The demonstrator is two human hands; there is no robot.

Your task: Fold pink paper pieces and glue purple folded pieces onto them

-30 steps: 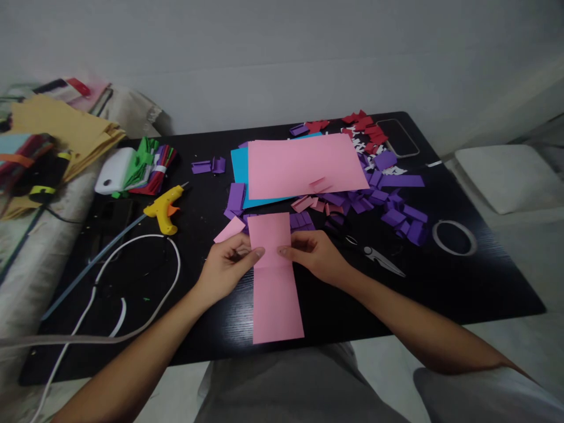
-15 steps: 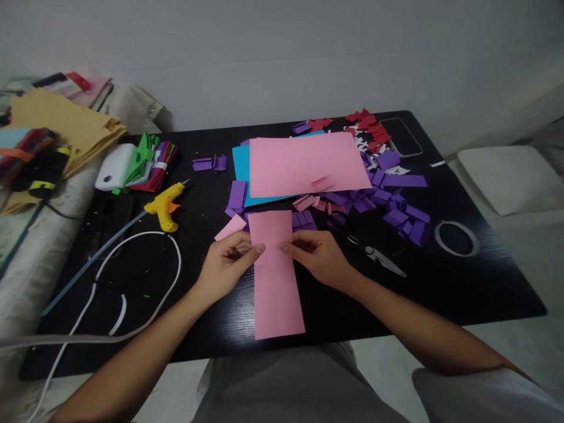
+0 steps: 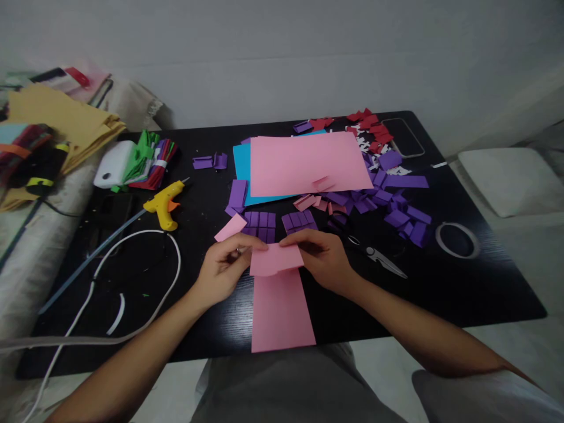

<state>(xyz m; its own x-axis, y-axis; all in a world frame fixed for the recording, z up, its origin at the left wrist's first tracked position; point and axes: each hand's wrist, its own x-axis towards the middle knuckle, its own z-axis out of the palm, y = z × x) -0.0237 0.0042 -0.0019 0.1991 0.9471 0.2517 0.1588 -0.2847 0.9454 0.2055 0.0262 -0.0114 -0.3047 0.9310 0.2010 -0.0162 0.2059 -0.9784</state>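
A long pink paper strip lies near the table's front edge, its far end folded over toward me. My left hand pinches the left end of the fold, fingertips on top. At the fold's right end, my right hand grips the same strip between thumb and fingers. Just beyond the fold are two groups of purple folded paper pieces. A small pink paper piece rests by my left fingers. Scissors lie to the right of my right hand.
Pink sheets lie over a blue sheet at the back. A yellow glue gun and white cable are on the left. Purple scraps, red scraps and a tape roll are on the right.
The strip's far end, flat before, is now folded over toward me. Both hands have shifted onto the fold, uncovering purple pieces behind it. The strip sits slightly closer to me.
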